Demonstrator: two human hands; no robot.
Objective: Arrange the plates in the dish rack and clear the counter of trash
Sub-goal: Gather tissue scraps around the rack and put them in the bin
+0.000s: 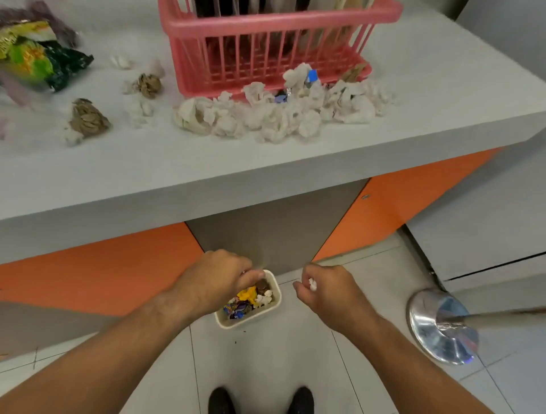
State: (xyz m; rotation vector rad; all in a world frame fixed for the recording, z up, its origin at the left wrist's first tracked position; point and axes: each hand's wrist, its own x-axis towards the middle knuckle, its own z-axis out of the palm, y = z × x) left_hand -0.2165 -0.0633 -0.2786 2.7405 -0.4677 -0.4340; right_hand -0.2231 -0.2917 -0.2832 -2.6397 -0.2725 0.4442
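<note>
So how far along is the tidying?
Partly done. What look like plates already stand in the pink dish rack, and the floor bin holds some trash. In hand: the right hand pinches a white tissue scrap beside the bin; the left hand hangs over it. Left: the tissue heap, brown paper balls and snack wrappers on the counter.

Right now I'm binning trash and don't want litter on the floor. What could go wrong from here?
1. The right hand pinches a white scrap beside the bin, not over it; let go there, it would likely hit the floor.
2. The bin is small and looks fairly full, so more trash may spill.
3. The tissue pile on the counter is loose; a big grab could scatter pieces.
</note>
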